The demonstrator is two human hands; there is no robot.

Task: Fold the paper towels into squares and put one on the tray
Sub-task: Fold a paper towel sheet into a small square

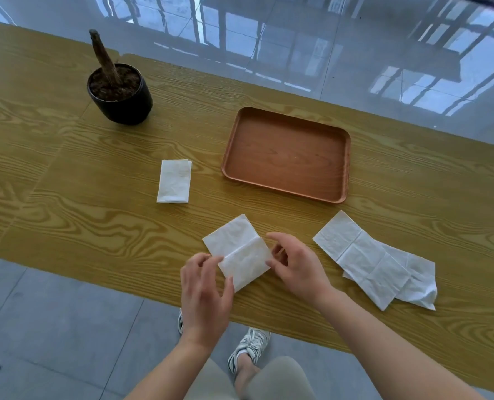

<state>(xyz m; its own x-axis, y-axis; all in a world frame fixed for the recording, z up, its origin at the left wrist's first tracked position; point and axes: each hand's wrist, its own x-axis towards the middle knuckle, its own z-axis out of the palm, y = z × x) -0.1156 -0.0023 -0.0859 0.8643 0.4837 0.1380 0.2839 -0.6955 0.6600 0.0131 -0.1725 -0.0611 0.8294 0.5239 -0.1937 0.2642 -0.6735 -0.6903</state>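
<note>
Presently the left hand (205, 287) pinches the near-left edge of a half-folded paper towel (235, 249), and the right hand (297, 267) pinches its right corner. Uneven pulling could skew the crease or tear the thin sheet. A folded towel (174, 181) lies far left. No towel is on the tray (286, 154) yet. A sleeveless forearm might drag the loose towels (375, 264) at right.

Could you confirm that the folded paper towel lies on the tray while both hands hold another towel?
Not quite: the head view shows the folded paper towel on the table, left of the tray, not on it. The left hand and right hand do hold another towel.
</note>
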